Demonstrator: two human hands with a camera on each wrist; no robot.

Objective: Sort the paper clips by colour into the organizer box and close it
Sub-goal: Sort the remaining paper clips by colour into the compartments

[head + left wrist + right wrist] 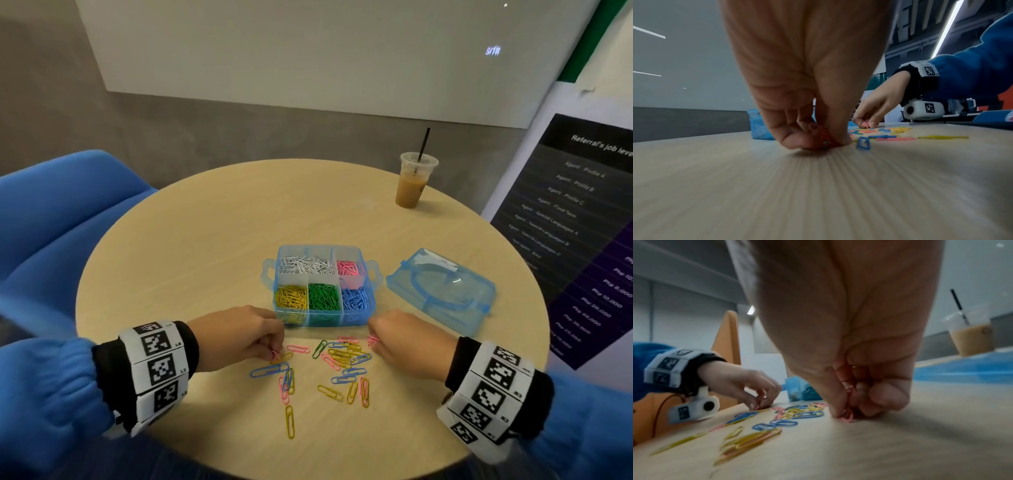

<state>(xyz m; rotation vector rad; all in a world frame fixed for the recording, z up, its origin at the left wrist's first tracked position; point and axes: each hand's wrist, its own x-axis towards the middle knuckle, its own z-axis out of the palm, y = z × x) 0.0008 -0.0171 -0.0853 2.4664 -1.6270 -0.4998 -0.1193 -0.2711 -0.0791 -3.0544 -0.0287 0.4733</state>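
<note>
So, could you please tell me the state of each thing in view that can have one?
organizer box: open, compartments part-filled by colour.
lid: off, lying on the table right of the box.
loose clips: unsorted, scattered on the table.
left hand: pinching pink clips.
right hand: pinching pink clips.
iced drink cup: upright, lidded, straw in.

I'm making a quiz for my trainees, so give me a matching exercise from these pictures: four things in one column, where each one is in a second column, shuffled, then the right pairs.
Things
1. white paper clips
2. clear blue plastic lid
3. iced coffee in a clear plastic cup
4. green paper clips

Places
A. far right part of the round wooden table
B. front middle compartment of the blue organizer box
C. on the table, right of the box
D. back left compartment of the box

Pairs: 1-D, 2-C, 3-A, 4-B
</note>
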